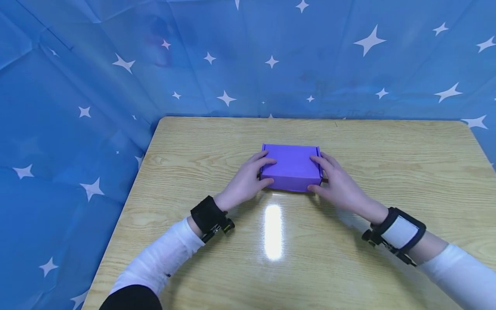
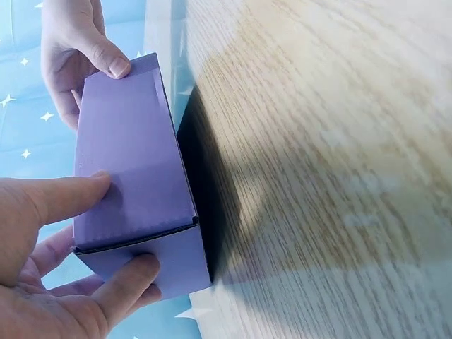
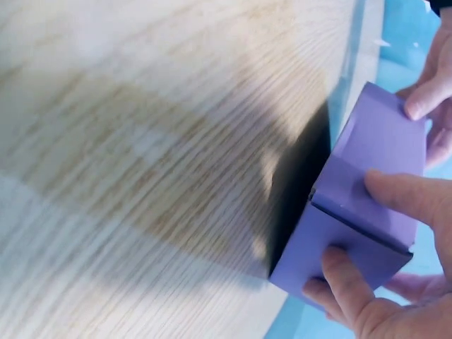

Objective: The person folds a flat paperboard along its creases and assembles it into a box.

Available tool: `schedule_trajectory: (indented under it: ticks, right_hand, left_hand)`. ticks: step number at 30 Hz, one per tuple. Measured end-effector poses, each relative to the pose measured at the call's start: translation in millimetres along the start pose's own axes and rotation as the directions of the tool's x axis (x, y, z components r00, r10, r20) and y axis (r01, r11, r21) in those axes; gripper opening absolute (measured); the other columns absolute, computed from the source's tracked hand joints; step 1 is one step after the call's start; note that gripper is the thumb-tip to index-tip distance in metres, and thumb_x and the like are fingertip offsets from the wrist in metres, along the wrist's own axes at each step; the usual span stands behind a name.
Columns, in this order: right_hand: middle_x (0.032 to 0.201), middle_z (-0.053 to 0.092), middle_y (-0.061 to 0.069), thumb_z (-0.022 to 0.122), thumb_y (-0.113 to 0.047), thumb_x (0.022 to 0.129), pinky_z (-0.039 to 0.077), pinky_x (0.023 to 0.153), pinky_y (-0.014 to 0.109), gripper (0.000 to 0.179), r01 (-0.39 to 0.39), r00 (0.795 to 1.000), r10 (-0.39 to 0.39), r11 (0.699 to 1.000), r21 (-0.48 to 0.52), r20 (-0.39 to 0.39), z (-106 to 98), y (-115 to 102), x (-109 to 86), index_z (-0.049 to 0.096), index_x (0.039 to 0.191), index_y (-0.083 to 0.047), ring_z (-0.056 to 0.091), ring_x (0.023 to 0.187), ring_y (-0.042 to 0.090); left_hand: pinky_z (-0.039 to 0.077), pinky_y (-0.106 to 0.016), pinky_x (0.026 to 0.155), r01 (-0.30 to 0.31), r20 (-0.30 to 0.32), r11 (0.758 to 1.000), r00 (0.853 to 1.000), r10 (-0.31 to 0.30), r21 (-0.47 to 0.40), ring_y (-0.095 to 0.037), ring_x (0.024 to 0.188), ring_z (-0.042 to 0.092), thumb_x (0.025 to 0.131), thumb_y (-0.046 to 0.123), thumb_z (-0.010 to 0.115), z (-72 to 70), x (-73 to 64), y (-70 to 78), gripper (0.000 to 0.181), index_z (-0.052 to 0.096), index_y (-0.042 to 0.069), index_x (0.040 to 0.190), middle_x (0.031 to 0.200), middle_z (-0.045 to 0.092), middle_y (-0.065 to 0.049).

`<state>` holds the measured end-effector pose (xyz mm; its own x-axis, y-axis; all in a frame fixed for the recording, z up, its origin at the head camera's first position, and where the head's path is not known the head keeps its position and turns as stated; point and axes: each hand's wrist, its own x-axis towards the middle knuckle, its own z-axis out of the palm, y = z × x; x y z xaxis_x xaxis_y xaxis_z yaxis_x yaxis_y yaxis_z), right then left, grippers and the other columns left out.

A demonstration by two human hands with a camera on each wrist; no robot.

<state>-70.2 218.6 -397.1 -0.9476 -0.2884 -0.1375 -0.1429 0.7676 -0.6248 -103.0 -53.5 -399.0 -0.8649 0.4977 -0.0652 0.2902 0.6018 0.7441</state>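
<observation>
A small purple cardboard box [image 1: 292, 161] with its lid closed is held between the two hands, close over the table. My left hand [image 1: 246, 177] grips its left end, with the thumb on the front face and the fingers over the side and top edge. At the opposite end, my right hand [image 1: 342, 185] holds it the same way, thumb in front. In the left wrist view a dark shadow lies along the lower edge of the box [image 2: 127, 148]. The right wrist view shows fingertips [image 3: 339, 265] pressed on the end face.
The light wood-grain table [image 1: 193, 142] has rounded far corners. A blue cloth with white stars [image 1: 248, 77] hangs behind it and along the left side. A bright light reflection [image 1: 273, 232] shows on the tabletop in front of the box.
</observation>
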Motion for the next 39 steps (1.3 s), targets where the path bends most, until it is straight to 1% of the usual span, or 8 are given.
schedule_trajectory:
  ticks: [10,17,22,25,29,35,37,39]
  right_hand:
    - [0.169,0.018,0.037,0.071,-0.008,0.098,0.054,0.109,0.058,0.077,0.010,1.000,-0.010,1.000,0.006,-0.029,0,11,17.9,0.030,0.162,0.005,0.049,0.140,0.059]
    - [0.168,0.018,0.039,0.070,-0.008,0.099,0.055,0.107,0.057,0.076,0.006,1.000,-0.006,1.000,0.022,-0.029,2,15,20.5,0.030,0.162,0.005,0.049,0.139,0.060]
    - [0.168,0.020,0.038,0.071,-0.011,0.099,0.053,0.109,0.061,0.076,0.017,0.999,-0.016,1.000,0.003,-0.043,1,15,20.7,0.031,0.162,0.004,0.049,0.140,0.060]
    - [0.168,0.020,0.038,0.073,-0.017,0.099,0.049,0.112,0.066,0.079,0.016,0.999,-0.017,1.000,-0.022,-0.044,1,16,20.1,0.030,0.163,0.002,0.046,0.141,0.060]
    - [0.170,0.016,0.037,0.076,-0.030,0.098,0.045,0.113,0.072,0.089,0.003,0.999,-0.006,0.998,-0.062,-0.041,-1,20,17.9,0.024,0.166,-0.002,0.042,0.143,0.062]
    - [0.174,0.007,0.033,0.070,-0.054,0.097,0.038,0.115,0.077,0.101,-0.039,0.999,0.036,0.991,-0.125,-0.024,-6,29,13.2,0.016,0.170,-0.010,0.029,0.151,0.064]
    - [0.175,0.005,0.032,0.068,-0.059,0.097,0.036,0.117,0.077,0.102,-0.044,0.999,0.041,0.987,-0.154,-0.022,-8,32,10.9,0.015,0.170,-0.010,0.024,0.154,0.063]
    - [0.175,0.004,0.031,0.065,-0.062,0.097,0.034,0.118,0.077,0.102,-0.041,0.999,0.037,0.982,-0.183,-0.025,-9,35,8.4,0.015,0.170,-0.010,0.023,0.154,0.063]
  left_hand:
    - [0.037,-0.045,0.130,-0.013,-0.036,0.999,0.999,0.015,0.048,-0.037,0.160,0.034,0.100,0.010,0.070,5.4,19.3,-7.6,0.046,0.061,0.004,0.145,0.172,0.032,-0.018]
    - [0.036,-0.046,0.131,-0.025,-0.044,0.997,0.999,0.028,0.074,-0.038,0.160,0.034,0.101,0.011,0.070,9.1,23.0,-12.3,0.045,0.061,0.005,0.145,0.172,0.032,-0.019]
    - [0.037,-0.046,0.130,-0.034,-0.045,0.996,0.998,0.038,0.077,-0.038,0.160,0.035,0.102,0.015,0.070,8.2,22.8,-11.9,0.046,0.060,0.005,0.145,0.172,0.032,-0.020]
    - [0.039,-0.046,0.129,-0.027,-0.048,0.996,0.998,0.032,0.087,-0.038,0.159,0.036,0.103,0.023,0.069,7.1,21.7,-11.8,0.051,0.057,0.005,0.149,0.173,0.029,-0.020]
    - [0.040,-0.050,0.128,0.006,-0.067,0.992,0.998,0.003,0.125,-0.039,0.160,0.034,0.104,0.038,0.067,4.0,19.5,-13.0,0.066,0.046,0.009,0.159,0.176,0.020,-0.019]
    - [0.032,-0.060,0.129,0.033,-0.088,0.978,0.996,-0.015,0.207,-0.043,0.165,0.017,0.103,0.052,0.062,-4.8,16.2,-18.5,0.081,0.029,0.017,0.168,0.178,0.011,-0.018]
    - [0.031,-0.065,0.128,0.041,-0.089,0.972,0.996,-0.021,0.231,-0.044,0.166,0.012,0.103,0.054,0.062,-8.1,14.5,-21.1,0.083,0.025,0.018,0.169,0.178,0.009,-0.018]
    - [0.028,-0.065,0.129,0.049,-0.092,0.967,0.995,-0.027,0.249,-0.044,0.166,0.009,0.103,0.055,0.061,-11.7,12.3,-24.3,0.085,0.023,0.018,0.169,0.178,0.007,-0.019]
